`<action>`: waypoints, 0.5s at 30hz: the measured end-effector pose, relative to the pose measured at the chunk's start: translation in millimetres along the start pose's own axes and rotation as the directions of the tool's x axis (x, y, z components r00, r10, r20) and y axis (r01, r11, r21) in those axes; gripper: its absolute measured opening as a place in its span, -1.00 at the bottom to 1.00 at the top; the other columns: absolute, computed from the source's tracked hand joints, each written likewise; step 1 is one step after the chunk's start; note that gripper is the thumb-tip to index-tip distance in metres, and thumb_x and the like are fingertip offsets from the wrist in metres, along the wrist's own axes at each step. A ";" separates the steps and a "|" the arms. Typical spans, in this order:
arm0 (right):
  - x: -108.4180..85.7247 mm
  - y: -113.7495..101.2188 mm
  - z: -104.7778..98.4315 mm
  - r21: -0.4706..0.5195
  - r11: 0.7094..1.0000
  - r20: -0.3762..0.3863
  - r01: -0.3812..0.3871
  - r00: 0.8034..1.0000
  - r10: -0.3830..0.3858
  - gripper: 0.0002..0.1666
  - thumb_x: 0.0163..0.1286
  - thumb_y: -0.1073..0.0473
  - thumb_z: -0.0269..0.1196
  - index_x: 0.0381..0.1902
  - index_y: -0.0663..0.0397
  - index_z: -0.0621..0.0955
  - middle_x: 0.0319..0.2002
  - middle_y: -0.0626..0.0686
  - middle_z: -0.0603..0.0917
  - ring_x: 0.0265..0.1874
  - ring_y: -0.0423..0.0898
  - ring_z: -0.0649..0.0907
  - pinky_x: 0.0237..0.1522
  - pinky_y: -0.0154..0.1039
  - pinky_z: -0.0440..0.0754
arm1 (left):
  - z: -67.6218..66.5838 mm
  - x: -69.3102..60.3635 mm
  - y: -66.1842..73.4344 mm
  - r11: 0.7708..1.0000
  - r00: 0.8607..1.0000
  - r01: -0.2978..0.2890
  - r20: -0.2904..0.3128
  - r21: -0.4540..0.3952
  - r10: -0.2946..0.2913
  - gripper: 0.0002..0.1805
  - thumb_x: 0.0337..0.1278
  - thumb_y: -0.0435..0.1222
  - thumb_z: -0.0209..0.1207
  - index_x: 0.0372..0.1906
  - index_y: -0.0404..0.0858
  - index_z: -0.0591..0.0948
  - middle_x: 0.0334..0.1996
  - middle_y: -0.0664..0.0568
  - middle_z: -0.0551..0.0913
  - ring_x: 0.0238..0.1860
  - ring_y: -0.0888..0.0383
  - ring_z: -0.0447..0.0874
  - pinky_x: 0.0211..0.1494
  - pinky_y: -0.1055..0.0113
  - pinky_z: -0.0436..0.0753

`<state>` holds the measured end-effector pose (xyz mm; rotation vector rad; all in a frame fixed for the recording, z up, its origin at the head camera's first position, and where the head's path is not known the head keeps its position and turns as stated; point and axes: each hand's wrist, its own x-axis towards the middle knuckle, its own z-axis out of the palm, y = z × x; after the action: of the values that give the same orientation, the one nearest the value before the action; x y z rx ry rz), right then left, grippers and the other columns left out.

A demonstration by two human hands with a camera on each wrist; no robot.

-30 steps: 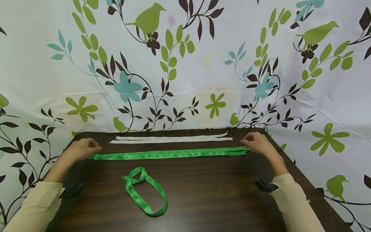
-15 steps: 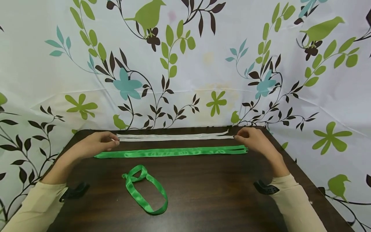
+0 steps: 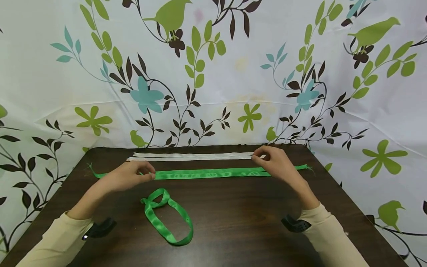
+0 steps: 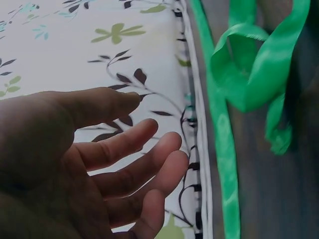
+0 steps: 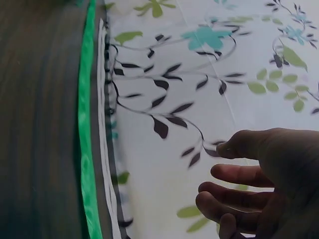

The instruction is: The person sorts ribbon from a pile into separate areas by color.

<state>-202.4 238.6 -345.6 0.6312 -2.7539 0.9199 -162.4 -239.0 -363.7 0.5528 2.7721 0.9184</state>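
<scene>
A long green satin ribbon (image 3: 207, 173) lies straight across the table, its frayed ends poking out beyond both hands. Behind it run two narrow white ribbons (image 3: 197, 159), side by side. Over the left part of the green ribbon hovers my left hand (image 3: 125, 176); the left wrist view shows its fingers (image 4: 149, 174) loosely bent, with nothing in them. My right hand (image 3: 277, 163) is at the right end of the white ribbons and covers part of the green one. In the right wrist view its thumb and fingers (image 5: 234, 194) are apart and hold nothing.
Nearer to me lies another green ribbon (image 3: 187, 218), looped and knotted, on the dark wooden table (image 3: 240, 222). A white cloth (image 3: 213, 122) printed with leaves and birds hangs behind the table's far edge.
My left hand has moved right, from the green ribbon's left end past the white ribbons' left ends. My right hand has moved left. The green ribbon's frayed ends have come into sight.
</scene>
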 end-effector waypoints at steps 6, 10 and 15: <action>2.2 -10.6 20.3 -0.009 0.998 0.116 0.059 0.992 -0.058 -0.83 0.48 0.05 0.33 -0.09 -0.02 0.71 -0.22 -0.08 0.70 -0.34 -0.11 0.66 -0.30 -0.10 0.59 | 18.8 4.2 3.7 1.000 0.998 -0.006 0.057 0.020 0.005 -0.79 0.38 -0.12 0.28 -0.10 -0.17 0.67 -0.29 0.10 0.65 -0.36 0.14 0.57 -0.32 0.15 0.53; 2.2 -14.6 29.5 -0.041 0.996 0.188 0.082 0.979 -0.073 -0.78 0.46 0.02 0.34 -0.08 0.01 0.71 -0.21 -0.10 0.69 -0.35 -0.12 0.62 -0.29 -0.11 0.58 | 29.9 5.5 6.5 1.000 0.997 -0.020 0.081 0.024 0.018 -0.82 0.37 -0.15 0.28 -0.23 -0.19 0.70 -0.41 0.12 0.64 -0.49 0.16 0.49 -0.41 0.18 0.48; 0.1 -15.1 35.4 -0.025 0.997 0.271 0.077 0.960 -0.068 -0.74 0.45 0.04 0.35 -0.04 0.06 0.70 -0.21 -0.09 0.68 -0.32 -0.07 0.64 -0.26 -0.10 0.59 | 40.2 5.0 7.6 0.999 0.995 -0.011 0.097 0.038 0.007 -0.78 0.36 -0.13 0.29 -0.33 -0.19 0.73 -0.53 0.12 0.59 -0.57 0.18 0.42 -0.48 0.21 0.43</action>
<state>-196.8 206.3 -365.7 0.9073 -2.9510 0.8221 -153.9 -209.7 -391.3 0.6001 2.7082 0.8190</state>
